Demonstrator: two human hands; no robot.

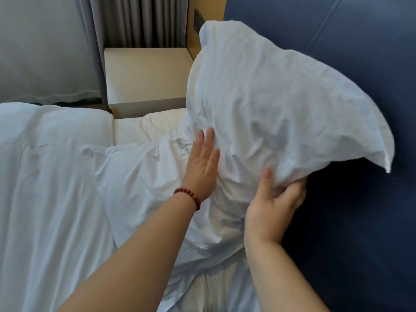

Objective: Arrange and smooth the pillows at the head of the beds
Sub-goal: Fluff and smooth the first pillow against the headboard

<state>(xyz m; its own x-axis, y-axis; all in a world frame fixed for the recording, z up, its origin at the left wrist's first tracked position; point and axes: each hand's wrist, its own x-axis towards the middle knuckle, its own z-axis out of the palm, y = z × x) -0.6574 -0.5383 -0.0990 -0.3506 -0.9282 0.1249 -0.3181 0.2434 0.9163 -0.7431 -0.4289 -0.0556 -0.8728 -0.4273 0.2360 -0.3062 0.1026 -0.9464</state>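
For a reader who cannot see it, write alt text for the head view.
A person's right hand grips a white pillow against the blue headboard while the left hand, open and flat, presses its front. White duvet lies left.

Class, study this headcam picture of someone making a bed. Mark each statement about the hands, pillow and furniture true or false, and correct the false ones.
1. The right hand grips the white pillow from below. True.
2. The left hand is clenched in a fist. False: it lies flat and open against the pillow.
3. A red bead bracelet sits on the left wrist. True.
4. The headboard is red. False: it is dark blue.
5. The bedside table holds a lamp. False: nothing shows on it.
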